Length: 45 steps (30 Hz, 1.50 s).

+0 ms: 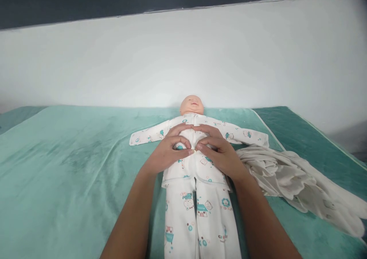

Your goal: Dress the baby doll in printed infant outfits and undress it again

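A baby doll (192, 105) lies on its back, its head toward the wall. It wears a white printed jacket (205, 162) with both sleeves spread out and matching printed trousers (183, 217). My left hand (176, 146) and my right hand (213, 144) meet over the jacket's front seam. Thumbs and fingertips of both hands pinch the two front edges at the middle of the belly, where a small pale fastener shows. The fingers partly cover the chest.
A crumpled white cloth (275, 169) lies to the right of the doll, trailing toward the right edge. Under everything is a green plush blanket (71, 182), over a darker green cover (312, 136). A white wall (160, 60) rises behind.
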Tool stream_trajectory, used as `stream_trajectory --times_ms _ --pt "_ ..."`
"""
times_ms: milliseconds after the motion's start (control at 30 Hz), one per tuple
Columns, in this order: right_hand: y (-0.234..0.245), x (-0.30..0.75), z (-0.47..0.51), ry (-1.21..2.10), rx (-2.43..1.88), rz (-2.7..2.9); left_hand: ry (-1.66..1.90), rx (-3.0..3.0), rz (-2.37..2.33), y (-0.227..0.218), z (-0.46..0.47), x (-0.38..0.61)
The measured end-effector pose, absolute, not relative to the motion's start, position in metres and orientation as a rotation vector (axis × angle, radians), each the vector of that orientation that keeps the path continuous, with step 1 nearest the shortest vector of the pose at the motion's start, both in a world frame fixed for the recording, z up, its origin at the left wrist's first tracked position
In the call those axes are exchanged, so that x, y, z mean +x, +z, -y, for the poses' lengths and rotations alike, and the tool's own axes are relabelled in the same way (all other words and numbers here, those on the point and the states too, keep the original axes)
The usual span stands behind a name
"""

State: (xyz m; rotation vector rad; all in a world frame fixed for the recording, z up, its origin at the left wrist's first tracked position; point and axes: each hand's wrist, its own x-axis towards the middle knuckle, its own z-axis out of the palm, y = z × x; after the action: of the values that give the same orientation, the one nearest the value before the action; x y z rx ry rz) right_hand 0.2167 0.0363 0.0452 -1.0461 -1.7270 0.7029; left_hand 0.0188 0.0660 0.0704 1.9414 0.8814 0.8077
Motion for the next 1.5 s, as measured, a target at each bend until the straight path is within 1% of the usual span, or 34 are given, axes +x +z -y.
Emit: stream_trajectory --times_ms 300,600,833,967,1133,1300,1500 --pt "0.045 0.218 -0.037 0.741 -1.014 1.687 0.860 1.936 -0.905 0.071 -0.062 0.022" --pt "0.048 0.220 -0.036 0.714 -1.003 1.770 0.854 1.912 -0.890 0.068 -0.064 0.020" --pt "0.045 0.219 -0.037 0.755 -1.008 1.724 0.885 1.965 -0.785 0.067 -0.067 0.020" --pt "0.044 0.215 -0.037 0.801 -1.099 1.562 0.847 2.058 -0.840 0.068 -0.066 0.022" --pt "0.049 0.212 -0.033 0.785 -1.219 1.612 0.845 2.104 -0.874 0.066 -0.065 0.024" --pt "0.054 0.208 -0.029 0.760 -1.296 1.672 0.862 2.004 -0.882 0.066 -0.065 0.024" --pt "0.058 0.196 -0.027 0.695 -1.365 1.533 0.963 1.704 -0.797 0.063 -0.067 0.022"
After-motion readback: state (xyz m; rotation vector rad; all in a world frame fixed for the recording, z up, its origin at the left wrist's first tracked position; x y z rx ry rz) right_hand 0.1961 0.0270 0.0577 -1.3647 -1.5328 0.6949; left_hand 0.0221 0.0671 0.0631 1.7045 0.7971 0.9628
